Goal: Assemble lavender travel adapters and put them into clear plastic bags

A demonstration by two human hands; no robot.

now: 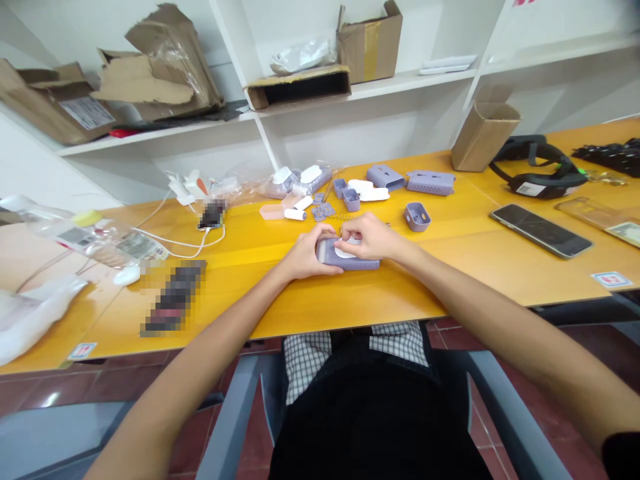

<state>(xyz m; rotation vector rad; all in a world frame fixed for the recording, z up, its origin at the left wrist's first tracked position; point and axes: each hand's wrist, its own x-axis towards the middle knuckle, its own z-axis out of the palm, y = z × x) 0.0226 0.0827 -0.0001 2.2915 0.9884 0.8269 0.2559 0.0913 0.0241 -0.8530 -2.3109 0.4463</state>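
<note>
Purple case, white piece atop

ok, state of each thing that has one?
Purple casing: gripped at its left end
Left hand: closed on casing
Right hand: fingers bent over casing's white oval
Phone at right: lying flat, upper face dark
Tall carton: top flap up
Lone purple cup: open side up

Along a yellow wooden worktable, loose lilac plastic housings suggest a small assembly workshop; opened cardboard boxes sit on white shelving behind; printed stickers mark the table's front edge; reddish tiles cover the floor.
</note>
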